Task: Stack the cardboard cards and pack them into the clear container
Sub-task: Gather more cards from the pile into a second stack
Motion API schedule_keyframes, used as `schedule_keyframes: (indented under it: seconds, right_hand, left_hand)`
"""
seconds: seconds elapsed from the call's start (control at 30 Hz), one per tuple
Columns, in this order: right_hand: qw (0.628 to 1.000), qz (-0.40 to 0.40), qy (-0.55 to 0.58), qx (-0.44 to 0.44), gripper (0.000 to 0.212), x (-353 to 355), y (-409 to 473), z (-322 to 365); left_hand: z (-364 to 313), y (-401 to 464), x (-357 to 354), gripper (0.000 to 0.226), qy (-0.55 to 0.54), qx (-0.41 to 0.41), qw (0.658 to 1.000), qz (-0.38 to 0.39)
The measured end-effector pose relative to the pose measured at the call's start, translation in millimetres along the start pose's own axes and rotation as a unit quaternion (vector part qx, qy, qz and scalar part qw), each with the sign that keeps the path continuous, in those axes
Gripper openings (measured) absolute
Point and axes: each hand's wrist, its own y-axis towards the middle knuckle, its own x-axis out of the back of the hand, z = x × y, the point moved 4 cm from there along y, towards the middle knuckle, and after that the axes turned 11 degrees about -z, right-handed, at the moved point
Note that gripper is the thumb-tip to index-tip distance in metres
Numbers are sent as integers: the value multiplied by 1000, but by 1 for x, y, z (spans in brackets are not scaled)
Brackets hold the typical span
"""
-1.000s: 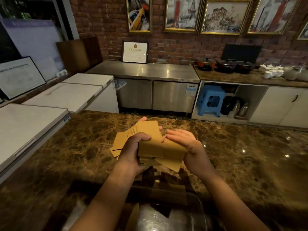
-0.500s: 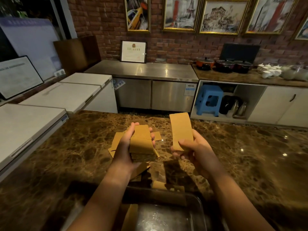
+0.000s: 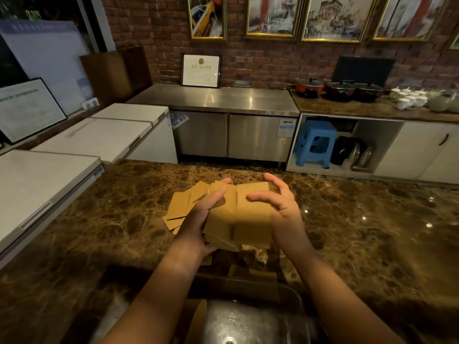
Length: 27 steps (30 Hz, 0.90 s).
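My left hand (image 3: 198,219) grips a thick stack of brown cardboard cards (image 3: 219,229) above the marble counter (image 3: 360,232), thumb on top. My right hand (image 3: 283,209) holds a single card (image 3: 253,219) flat against the stack's right side, its fingers curved over the card's far edge. Several loose cards (image 3: 178,209) lie fanned on the counter behind my left hand. The clear container (image 3: 295,301) stands at the near edge between my forearms, with a card (image 3: 198,316) leaning inside it at the left.
White chest freezers (image 3: 99,137) line the left side. A steel cabinet (image 3: 223,100) and a shelf with pots (image 3: 340,89) stand against the brick wall beyond the counter. A blue stool (image 3: 315,142) sits in an open cupboard.
My right hand, which held one card upright and apart from the stack, has brought it down against the right side of the stack. The stack has tilted flatter in my left hand.
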Motion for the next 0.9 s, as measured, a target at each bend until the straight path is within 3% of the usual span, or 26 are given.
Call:
schedule_keyframes:
  seconds: [0.13,0.2,0.23,0.3,0.33,0.4,0.43,0.5,0.6,0.67,0.73,0.9]
  right_hand:
    - [962,178,-191,74,87,-29,1,-6]
    - [949,246,-189,59,102,-31,6,-14]
    - [954,257,-154,3,103,-28,8,-24]
    - [937,294,-139,-125,90,-28,5,-52]
    - [901,350,-209,-148,84,-31,-2,-67]
    - [791,465,-371,-147,72,-38,-23,-94]
    - [760,485,-413,-129,67,-42,-30,-102]
    - [752,475,-446,-95,64,-52,-33,-107]
    - [733,492,-469,-24,63,-72,-37,-105]
    - [745,504,-438,15,46,-86,-38,-103]
    - [784,492,-378,26,32,-93,-31,-98]
    - [872,416,-258,-18,45,-120,12,-85]
  left_hand:
    - [8,-1,2,63,36,-6,999,-8]
    - [11,-1,12,76,11,18,1000,-14]
    - [9,-1,17,77,-20,26,999,-11]
    - [-2,2,30,76,-87,3,996,-15]
    - [-7,4,36,76,-101,-17,994,-23]
    - [-15,7,45,70,-103,-47,992,-50]
    - [-17,9,50,63,-106,-55,990,-69]
    - [-19,12,59,50,-131,-67,984,-101]
    - [-21,13,66,48,-183,-89,972,-119]
    - [-23,12,71,49,-194,-99,969,-119]
    - [-28,10,77,46,-192,-107,968,-120]
    - [-42,3,103,48,-242,-116,947,-175]
